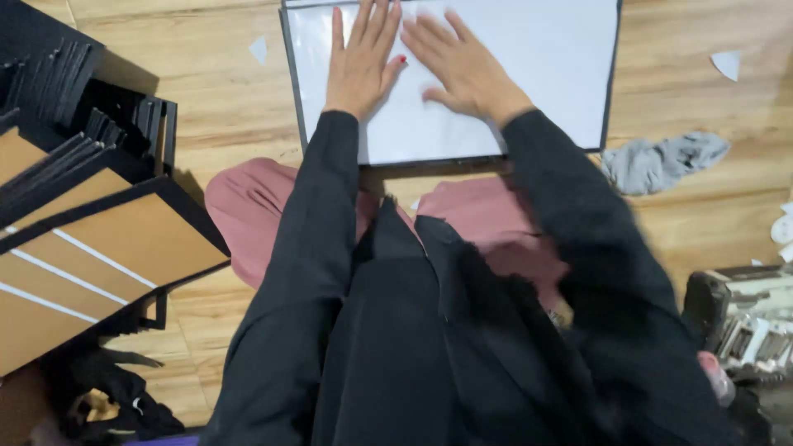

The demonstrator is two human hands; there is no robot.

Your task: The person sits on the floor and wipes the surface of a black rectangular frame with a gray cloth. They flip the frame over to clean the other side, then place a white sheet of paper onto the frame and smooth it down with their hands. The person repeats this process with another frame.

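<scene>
The person sat on a pale wooden floor, black sleeves and pink trousers filling the near part of the view. To the near left leaned a stack of brown boards with black edges and white stripes, and behind it stood rows of black frames. At the near right edge sat a grey machine, too blurred to identify. Further out on the right a crumpled grey cloth lay on the floor, with small white paper scraps scattered nearby.

Just beyond the knees lay a white sheet in a dark frame, flat on the floor. The left hand rested flat on it, fingers extended and slightly spread, gripping nothing. The right hand lay just beside it, also palm down with fingers splayed, pressing the sheet. The fingertips nearly met near the top.

The frame's far edge was cut off by the picture's top, and the right hand was motion-blurred.
</scene>
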